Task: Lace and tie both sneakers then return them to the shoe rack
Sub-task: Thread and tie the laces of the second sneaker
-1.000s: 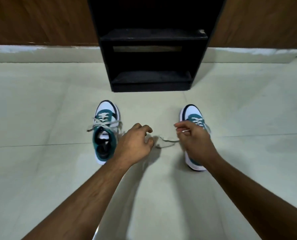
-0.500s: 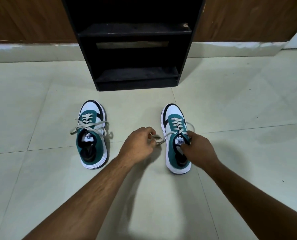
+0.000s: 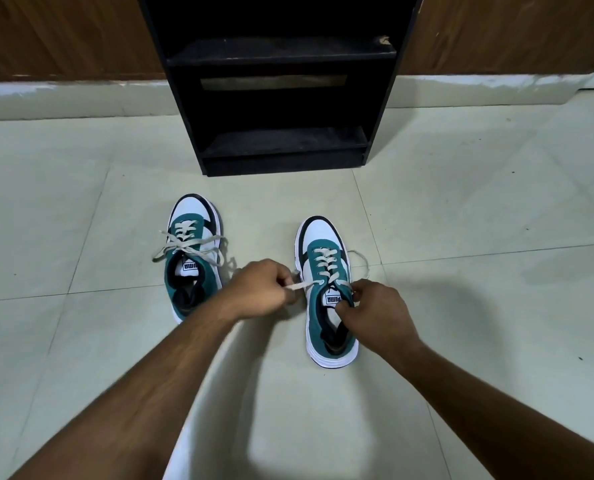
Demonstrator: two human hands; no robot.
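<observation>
Two teal, white and black lace-up sneakers stood on the pale tiled floor, toes toward the black wooden shoe rack at twelve o'clock. The left hand pinched the flat beige lace end of the right sneaker, pulled out toward nine o'clock. The right hand gripped that shoe's tongue and collar. The left sneaker, at ten o'clock, lay untouched with its laces loose.

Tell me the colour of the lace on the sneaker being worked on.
Off-white, a pale beige; the lace on the right sneaker shows best in the head view.
</observation>
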